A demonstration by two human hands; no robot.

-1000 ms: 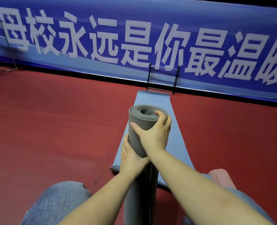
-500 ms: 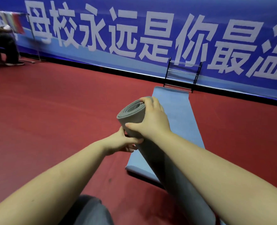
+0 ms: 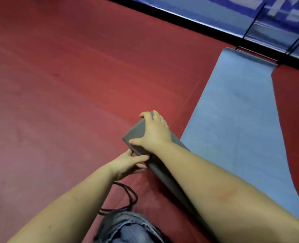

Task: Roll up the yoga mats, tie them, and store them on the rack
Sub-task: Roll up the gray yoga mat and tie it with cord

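Grey yoga mat (image 3: 138, 135) — rolled up, lying slanted across the middle of the frame, far end up near centre, near end running down-right under the right forearm toward the bottom edge. It sits over the red floor (image 3: 66, 85), just left of the blue mat.

Right hand (image 3: 154, 132) is draped over the far end of the roll, fingers curled over the top edge, thumb pressed on the near-left side — gripping it.

Left hand (image 3: 129, 163) is at the roll's left flank, just below the right hand, fingers against the grey surface. It seems to pinch something thin and dark there; too blurred to be sure what, so can't tell the grip.

Black cord (image 3: 131, 197) loops on the floor under the left forearm, near the denim knee (image 3: 127, 228) at bottom centre.

Blue mat (image 3: 241, 120) lies flat and unrolled on the right, stretching away to the far wall. Its far end reaches the foot of a black wire rack (image 3: 255, 23), which stands against the blue banner (image 3: 232, 13) top right.
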